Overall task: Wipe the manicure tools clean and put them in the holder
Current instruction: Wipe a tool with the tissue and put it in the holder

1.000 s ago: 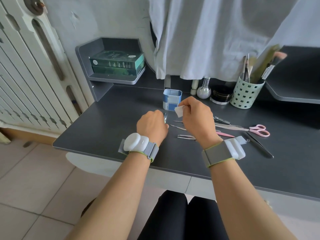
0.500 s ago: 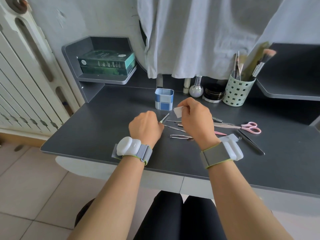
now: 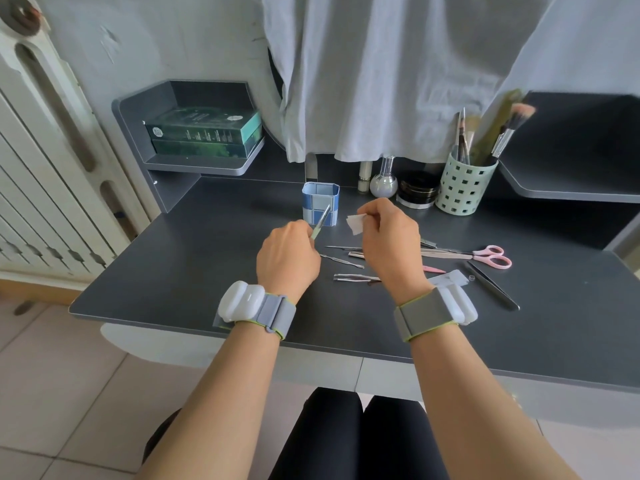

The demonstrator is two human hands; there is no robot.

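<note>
Lifted since a moment ago, the metal tool [image 3: 321, 221] now angles up from the left hand [image 3: 287, 259], fingers pinching its lower end, tip before the blue holder [image 3: 320, 202]; the right hand [image 3: 389, 242] pinches a white wipe [image 3: 355, 223] just beside.

Holder [image 3: 320, 202] mid-desk [image 3: 194, 265], toward the back. Left hand [image 3: 287, 259] just in front of it, gripping tool [image 3: 322, 220] tilted up across holder's front. Right hand [image 3: 389, 244] to the right, pinching wipe [image 3: 356, 223]. Loose tools [image 3: 343, 260] on desk between and under the hands; scissors [image 3: 485, 256] further right. Perforated cup [image 3: 462, 187] back right, jar [image 3: 417, 190] left of it. Boxes [image 3: 204, 135] on shelf back left.
</note>
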